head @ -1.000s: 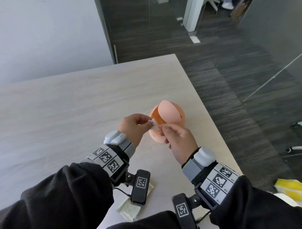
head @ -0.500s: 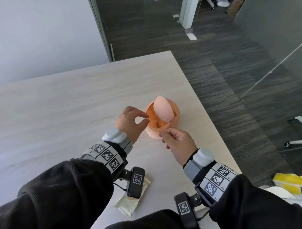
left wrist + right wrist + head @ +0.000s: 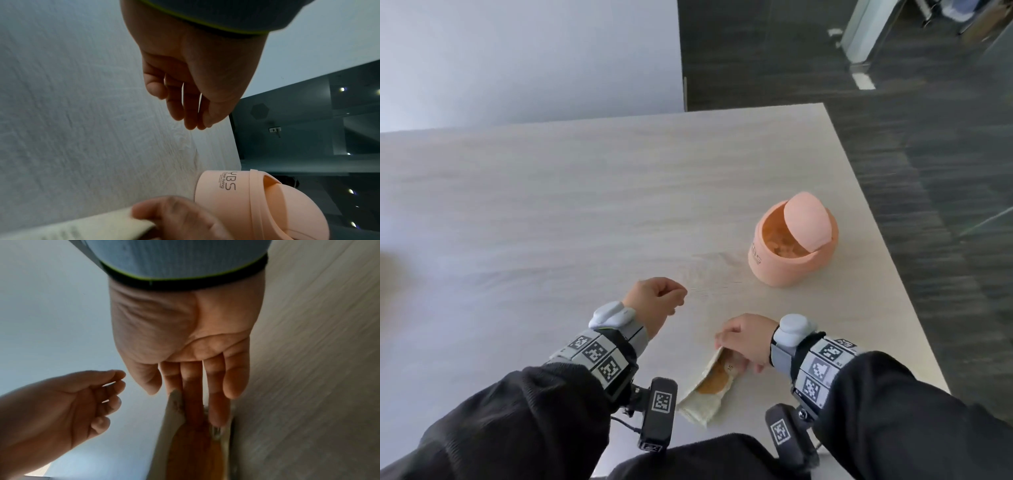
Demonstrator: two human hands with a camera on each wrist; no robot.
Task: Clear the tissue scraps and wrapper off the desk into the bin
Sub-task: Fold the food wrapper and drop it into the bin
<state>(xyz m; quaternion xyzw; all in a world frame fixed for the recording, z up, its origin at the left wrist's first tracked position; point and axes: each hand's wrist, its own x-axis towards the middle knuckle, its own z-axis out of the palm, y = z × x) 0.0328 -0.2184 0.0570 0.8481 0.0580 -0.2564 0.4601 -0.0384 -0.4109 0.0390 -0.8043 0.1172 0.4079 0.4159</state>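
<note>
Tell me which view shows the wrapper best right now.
Head view: the whole wrapper lies on the desk, the right hand touching its far end. The right wrist view shows only that end under straight fingers; the left wrist view shows just a blurred edge.

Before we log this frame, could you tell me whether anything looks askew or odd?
Only the bin: its swing lid stands tilted open, with scraps visible inside. The wrapper lies flat under the right hand.
</note>
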